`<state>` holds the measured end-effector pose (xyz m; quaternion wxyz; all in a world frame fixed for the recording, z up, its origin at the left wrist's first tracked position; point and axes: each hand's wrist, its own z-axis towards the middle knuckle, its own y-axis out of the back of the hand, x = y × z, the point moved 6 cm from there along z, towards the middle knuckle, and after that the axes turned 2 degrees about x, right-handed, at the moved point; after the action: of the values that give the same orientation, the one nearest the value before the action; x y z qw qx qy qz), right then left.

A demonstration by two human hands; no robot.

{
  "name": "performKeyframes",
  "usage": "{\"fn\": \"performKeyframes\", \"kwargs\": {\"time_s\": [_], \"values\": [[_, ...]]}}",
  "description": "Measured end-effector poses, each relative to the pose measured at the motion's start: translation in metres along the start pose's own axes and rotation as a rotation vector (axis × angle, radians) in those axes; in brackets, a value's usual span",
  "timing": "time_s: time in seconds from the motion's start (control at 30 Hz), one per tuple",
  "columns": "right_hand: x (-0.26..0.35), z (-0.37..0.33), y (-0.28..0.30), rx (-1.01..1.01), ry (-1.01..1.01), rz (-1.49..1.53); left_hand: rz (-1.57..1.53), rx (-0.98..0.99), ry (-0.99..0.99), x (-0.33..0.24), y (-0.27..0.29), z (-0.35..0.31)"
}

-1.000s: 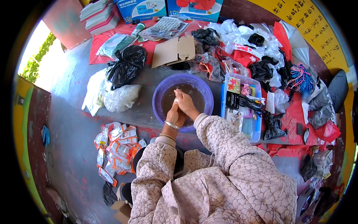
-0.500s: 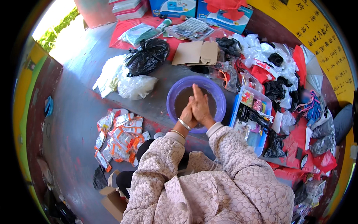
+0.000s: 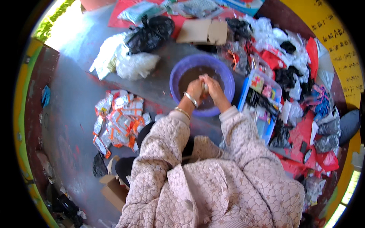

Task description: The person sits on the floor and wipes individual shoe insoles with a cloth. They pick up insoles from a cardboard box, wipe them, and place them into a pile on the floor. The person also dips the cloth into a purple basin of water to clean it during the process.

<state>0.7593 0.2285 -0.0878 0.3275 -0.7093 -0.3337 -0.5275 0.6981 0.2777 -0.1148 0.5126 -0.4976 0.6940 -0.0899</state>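
Observation:
A purple plastic basin (image 3: 229, 74) of brownish water stands in front of me. Over the water my left hand (image 3: 195, 91) and my right hand (image 3: 213, 89) meet, fingers curled in against each other. Between them shows a small pale thing (image 3: 205, 88), mostly hidden, whose kind I cannot make out. Bracelets, one silver and one gold, circle my left wrist. The pale quilted sleeves (image 3: 169, 131) end at my wrists, above the water.
Right of the basin stands a blue-rimmed plastic box (image 3: 243, 91) of small goods. Plastic bags (image 3: 292, 79) heap beyond it. A pile of orange-and-white packets (image 3: 123, 121) lies left. Cardboard (image 3: 194, 31) and a black bag (image 3: 152, 34) lie behind the basin.
My hands went from palms pressed together, fingers stretched out, to curled round each other, with a pale thing showing between them. The view has tilted, so the basin sits higher in the picture.

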Motion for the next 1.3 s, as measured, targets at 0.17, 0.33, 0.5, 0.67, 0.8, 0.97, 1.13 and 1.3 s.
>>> {"fn": "performKeyframes", "kwargs": {"time_s": [0.17,0.33,0.5,0.67,0.8,0.97,1.13,1.3], "values": [[-0.005,0.013,-0.007,-0.038,0.114,-0.378,0.021,0.051,0.060,0.006,0.018,0.014],[0.012,0.012,-0.008,-0.111,0.181,-0.797,-0.217,-0.046,-0.002,0.007,0.004,0.013],[0.009,0.021,-0.002,-0.037,0.038,-0.779,-0.012,-0.049,-0.012,-0.005,0.015,0.010],[0.025,0.008,0.002,0.102,0.069,-0.233,-0.179,0.126,-0.008,-0.023,0.030,0.007],[0.015,0.012,0.027,0.043,0.135,-0.395,-0.299,0.114,0.097,-0.029,0.003,-0.020],[0.024,0.005,0.030,0.009,0.041,-0.123,0.003,0.340,-0.074,-0.030,0.008,-0.022],[0.038,0.003,0.018,0.096,0.088,0.023,0.007,0.462,-0.041,-0.031,-0.006,-0.031],[0.057,0.002,0.028,0.045,0.085,0.083,-0.298,0.643,0.049,-0.046,-0.024,-0.053]]}}
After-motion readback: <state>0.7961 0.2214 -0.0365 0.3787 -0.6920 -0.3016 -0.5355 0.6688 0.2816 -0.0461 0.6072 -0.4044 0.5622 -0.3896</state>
